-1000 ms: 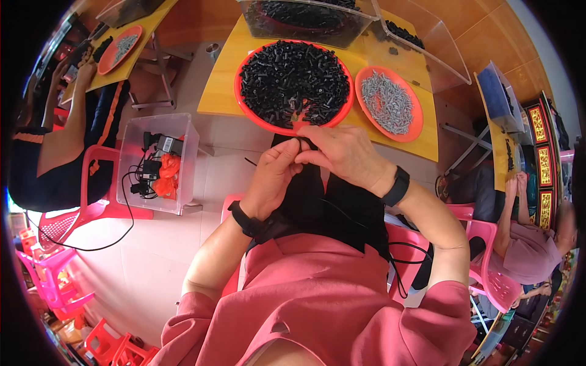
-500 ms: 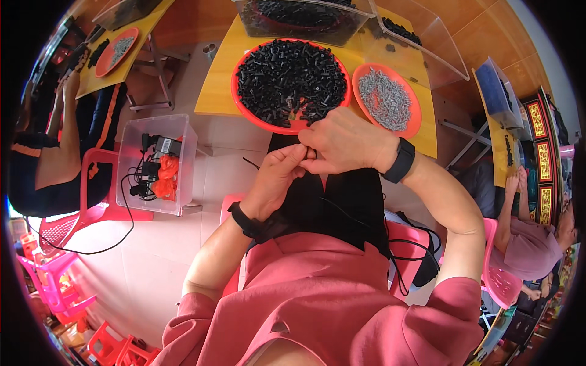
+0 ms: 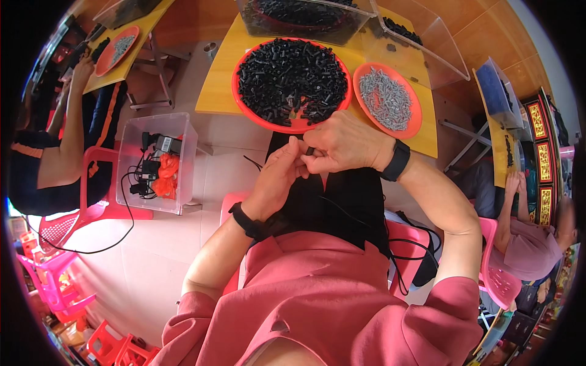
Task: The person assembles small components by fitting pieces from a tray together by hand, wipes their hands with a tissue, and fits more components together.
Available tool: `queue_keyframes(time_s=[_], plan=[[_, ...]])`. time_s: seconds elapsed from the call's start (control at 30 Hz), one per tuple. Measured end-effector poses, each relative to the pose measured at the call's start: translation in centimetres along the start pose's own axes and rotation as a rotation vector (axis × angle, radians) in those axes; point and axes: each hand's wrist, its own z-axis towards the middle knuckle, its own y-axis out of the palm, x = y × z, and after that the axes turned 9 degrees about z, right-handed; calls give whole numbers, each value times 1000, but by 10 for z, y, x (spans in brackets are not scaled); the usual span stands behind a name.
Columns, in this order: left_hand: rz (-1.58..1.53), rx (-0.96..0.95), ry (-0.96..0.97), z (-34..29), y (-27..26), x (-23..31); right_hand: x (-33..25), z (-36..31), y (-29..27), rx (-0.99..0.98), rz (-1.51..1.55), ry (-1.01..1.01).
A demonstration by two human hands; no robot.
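Observation:
Over my lap, just in front of the table edge, my two hands meet. My right hand (image 3: 345, 146) is closed, and a small black tubular piece (image 3: 310, 150) shows between its thumb and fingers. Against its fingertips rests my left hand (image 3: 278, 177), thumb raised, fingers curled inward; what they hold, if anything, is hidden. Beyond the hands a round red tray (image 3: 234, 91) carries a heap of short black tubes (image 3: 290, 76). To its right, an oval orange-red plate (image 3: 417, 122) bears a pile of small silvery screw-like parts (image 3: 386, 100).
Clear plastic bins (image 3: 299, 27) stand on the yellow table (image 3: 213, 91). A translucent box (image 3: 125, 165) with black adapters and orange bags sits left, beside a pink chair (image 3: 97, 183). Cables hang by my seat at right. Other people work at tables on both sides.
My left thumb has lifted from the pinch and its hand has opened slightly. The black piece in my right fingers has come into sight. At left, another person's hand moved toward the plate.

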Motion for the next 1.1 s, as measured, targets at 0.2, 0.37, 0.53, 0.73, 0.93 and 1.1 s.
queue_keyframes(time_s=[0.2, 0.37, 0.53, 0.73, 0.93, 1.1], plan=[[39, 46, -77, 1, -1, 0, 5, -6, -3, 49, 59, 55], [120, 55, -114, 1, -2, 6, 12, -4, -69, 424, 43, 321], [129, 51, -120, 3, -1, 6, 52, -5, -133, 867, -331, 446], [128, 95, -115, 2, -2, 6, 57, -3, -55, 428, -71, 343], [121, 128, -116, 3, -2, 5, 58, 10, -17, 237, -104, 422], [104, 153, -74, 2, -5, 5, 65, 16, -11, 339, -175, 297]])
